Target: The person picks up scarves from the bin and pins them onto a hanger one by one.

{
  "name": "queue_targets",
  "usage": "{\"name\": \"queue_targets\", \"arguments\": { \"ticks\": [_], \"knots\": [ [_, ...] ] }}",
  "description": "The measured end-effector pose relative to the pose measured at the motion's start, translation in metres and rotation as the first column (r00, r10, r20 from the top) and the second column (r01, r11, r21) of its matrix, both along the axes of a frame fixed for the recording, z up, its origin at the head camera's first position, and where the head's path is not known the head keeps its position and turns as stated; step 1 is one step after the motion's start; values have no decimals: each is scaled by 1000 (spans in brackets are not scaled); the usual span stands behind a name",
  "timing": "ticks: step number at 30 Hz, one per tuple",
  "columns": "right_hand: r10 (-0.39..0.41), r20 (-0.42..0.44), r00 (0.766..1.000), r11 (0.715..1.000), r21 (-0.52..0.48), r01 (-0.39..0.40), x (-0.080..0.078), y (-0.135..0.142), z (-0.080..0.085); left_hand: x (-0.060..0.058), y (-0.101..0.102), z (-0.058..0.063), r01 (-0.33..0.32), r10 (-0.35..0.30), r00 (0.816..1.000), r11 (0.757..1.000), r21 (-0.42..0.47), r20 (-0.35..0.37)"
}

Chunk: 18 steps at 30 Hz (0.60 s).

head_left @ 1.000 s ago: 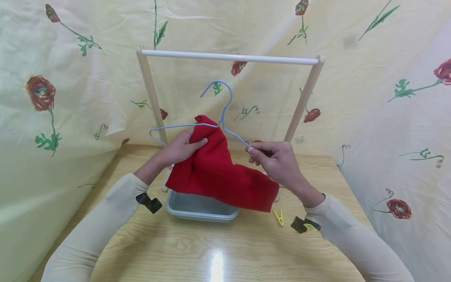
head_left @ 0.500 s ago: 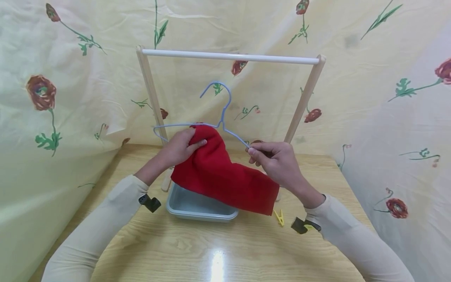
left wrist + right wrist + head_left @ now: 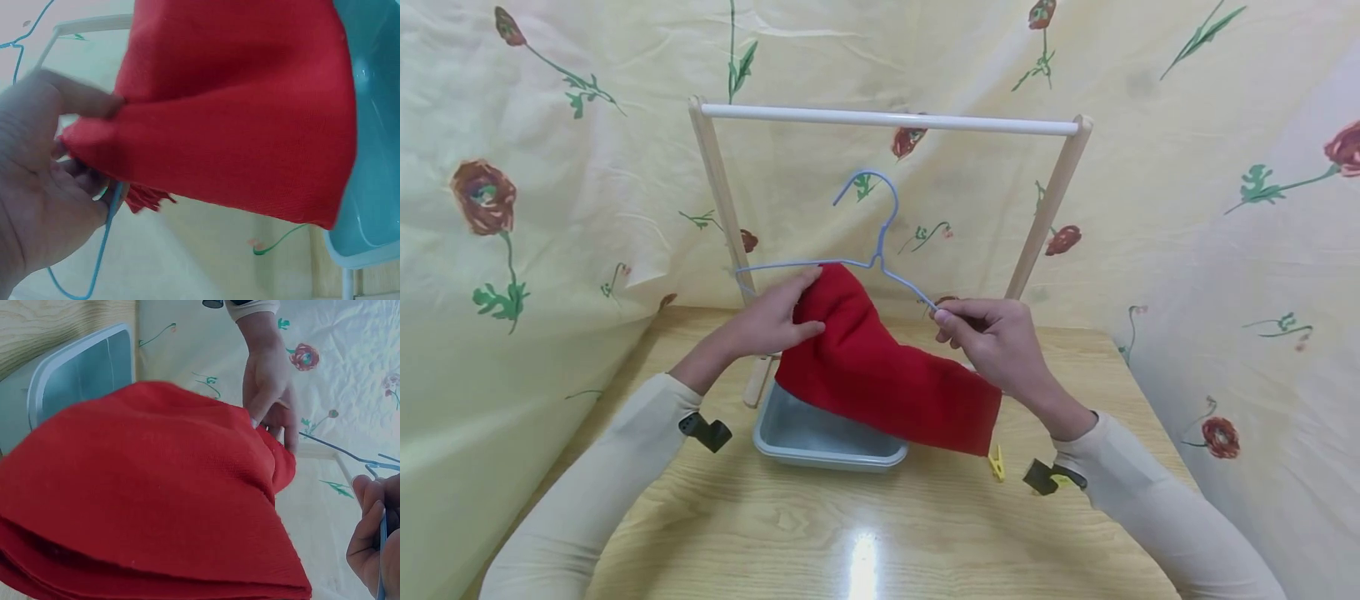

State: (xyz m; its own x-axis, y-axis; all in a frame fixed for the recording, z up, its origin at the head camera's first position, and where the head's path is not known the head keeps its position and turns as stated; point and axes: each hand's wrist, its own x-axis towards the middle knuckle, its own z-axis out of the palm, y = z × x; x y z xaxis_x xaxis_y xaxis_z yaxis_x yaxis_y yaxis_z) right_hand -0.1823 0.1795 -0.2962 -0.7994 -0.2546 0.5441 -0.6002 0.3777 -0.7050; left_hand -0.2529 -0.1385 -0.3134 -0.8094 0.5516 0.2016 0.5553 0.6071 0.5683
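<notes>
A red scarf [image 3: 880,358], its fringe [image 3: 147,197] showing in the left wrist view, drapes over the lower bar of a blue wire hanger, which is mostly hidden by the cloth. My left hand [image 3: 771,321] pinches the scarf's upper left part between thumb and fingers, beside the hanger's left arm. With thumb and fingertips my right hand [image 3: 996,337] grips the right arm of the hanger [image 3: 805,265]. The hook points up, apart from the rack's rail. In the right wrist view, the left hand [image 3: 269,387] is seen at the scarf's far end.
Behind the hands stands a wooden rack with a white rail [image 3: 887,119]. Below the scarf, a grey-blue basin [image 3: 831,458] sits on the wooden table [image 3: 760,533]. A yellow clothespin [image 3: 997,463] lies right of it. Flowered cloth [image 3: 587,208] hangs around the table.
The scarf's top end, which stuck up above the hanger's left arm, has gone down behind it. The hanger and scarf have shifted slightly right. My left thumb has moved a little left and down.
</notes>
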Motion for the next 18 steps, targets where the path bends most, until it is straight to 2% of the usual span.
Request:
{"name": "queue_targets", "arguments": {
  "ticks": [3, 6, 10, 14, 16, 18],
  "knots": [
    [1, 0, 1000, 1000, 1, -1, 0, 1, 1, 3, 1, 0, 49, -51, 996, 998, -30, -73],
    [6, 7, 1000, 1000, 1, -6, 0, 1, 0, 5, 3, 1, 57, -60, 991, 998, -27, -122],
    [10, 7, 1000, 1000, 1, -10, 0, 1, 0, 6, 4, 2, -13, 19, 987, 999, 36, -161],
    [4, -2, 1000, 1000, 9, -4, 0, 2, 0, 5, 4, 3, -84, 104, 966, 992, 94, -236],
    [-5, -7, 1000, 1000, 16, 5, 1, 2, 0, 6, 3, 4, -99, 120, 956, 991, 92, -266],
    [-19, -13, 1000, 1000, 19, 19, 2, 3, 1, 6, 2, 5, -97, 113, 955, 993, 71, -275]
  ]
}}
